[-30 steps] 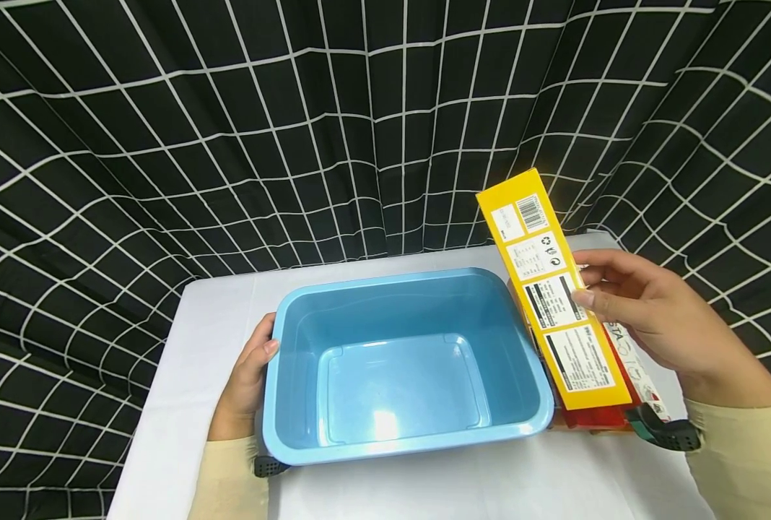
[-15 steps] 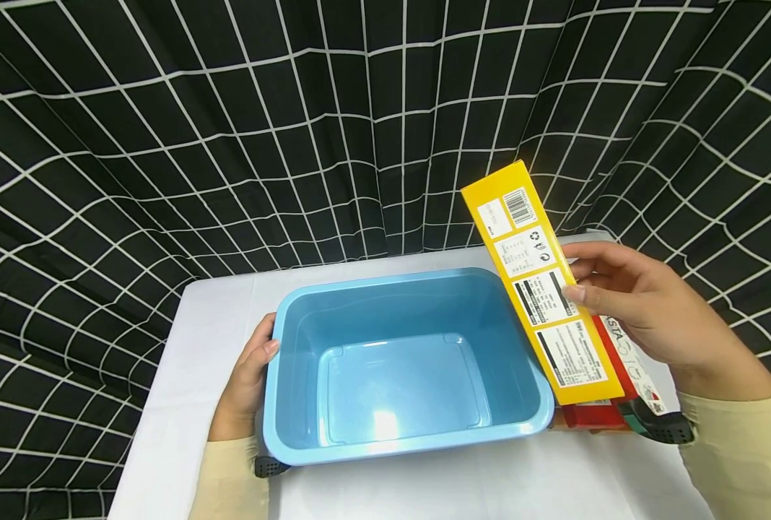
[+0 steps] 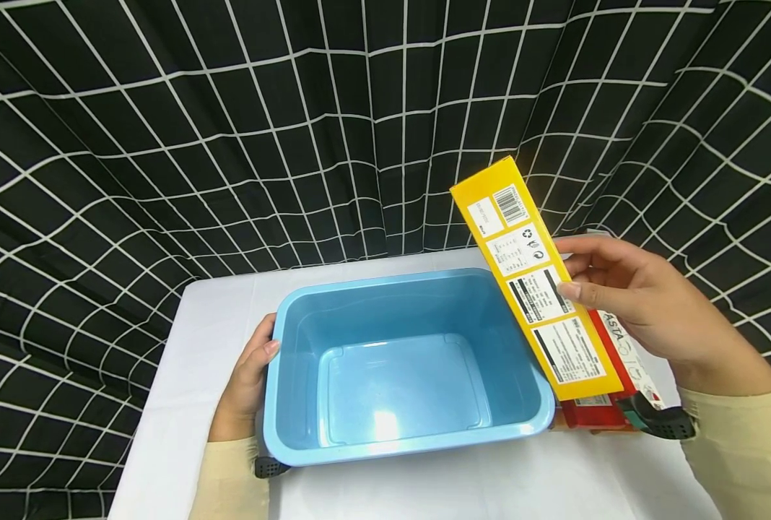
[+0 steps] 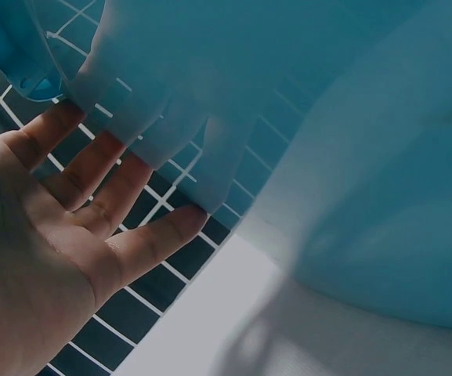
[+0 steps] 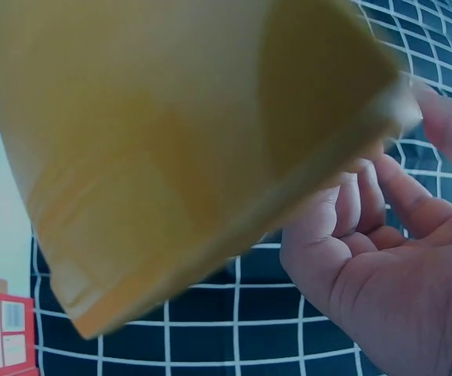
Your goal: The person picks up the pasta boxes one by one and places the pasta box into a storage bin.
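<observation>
My right hand (image 3: 645, 300) pinches a yellow cardboard box (image 3: 570, 325), thumb on its printed narrow side and the other fingers behind it. The box is tilted, its lower end overlapping the right rim of a light blue plastic tub (image 3: 398, 289). In the right wrist view the yellow box (image 5: 147, 157) looms large, with bent fingers at its edge. My left hand (image 3: 249, 383) rests against the tub's left outer side, thumb tip at the rim. Its nearly straight fingertips touch the glossy outer wall in the left wrist view. The tub's inside holds nothing.
Right of the tub lies a red box (image 3: 596, 415), marked "ASTA" on its white side and partly hidden by the yellow box and my wrist. A white cloth (image 3: 216, 303) covers the table. Black curtains (image 3: 333, 130) with a white grid stand behind and at the sides.
My right hand has moved left and slightly up with the yellow box, which now overlaps the tub's right rim more. More of the red box shows. The left hand and tub have stayed put.
</observation>
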A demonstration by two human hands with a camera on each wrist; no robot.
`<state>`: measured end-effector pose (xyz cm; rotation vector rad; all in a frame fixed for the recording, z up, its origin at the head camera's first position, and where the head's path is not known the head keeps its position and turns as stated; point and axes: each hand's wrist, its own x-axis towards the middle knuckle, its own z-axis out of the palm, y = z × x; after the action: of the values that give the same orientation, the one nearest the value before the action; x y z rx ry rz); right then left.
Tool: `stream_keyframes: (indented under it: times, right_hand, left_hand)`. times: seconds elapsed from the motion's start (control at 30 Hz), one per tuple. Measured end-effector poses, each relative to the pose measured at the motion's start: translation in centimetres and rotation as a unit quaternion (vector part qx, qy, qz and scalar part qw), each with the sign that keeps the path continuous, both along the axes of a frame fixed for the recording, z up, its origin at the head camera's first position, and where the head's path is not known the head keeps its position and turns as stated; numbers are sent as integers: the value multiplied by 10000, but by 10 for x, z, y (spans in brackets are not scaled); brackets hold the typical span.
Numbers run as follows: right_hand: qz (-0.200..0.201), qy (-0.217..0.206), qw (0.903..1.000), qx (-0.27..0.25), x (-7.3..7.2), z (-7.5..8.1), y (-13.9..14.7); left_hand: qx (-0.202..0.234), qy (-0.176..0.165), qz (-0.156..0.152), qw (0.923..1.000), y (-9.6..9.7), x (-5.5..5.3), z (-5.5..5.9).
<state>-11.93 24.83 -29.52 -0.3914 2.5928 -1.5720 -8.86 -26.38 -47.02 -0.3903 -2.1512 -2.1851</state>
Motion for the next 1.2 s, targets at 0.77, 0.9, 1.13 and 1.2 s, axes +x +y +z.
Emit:
stream_keyframes:
  times: [0.77,0.9,1.13,1.2]
  right_hand:
    - [440,342,9984,-96,-3,13,-13]
    - [419,319,9986,-24,-2,14,-15]
    - [301,264,9992,16,0,17,-18]
    - [289,278,9992,4,0,18,-19]
  left_hand:
    - [90,12,-4,10000,0,-1,0]
    - [121,33,-26,9999,0,0,1]
    - [110,12,-3,9999,1,1,2]
    - [118,7,1,9999,1,1,2]
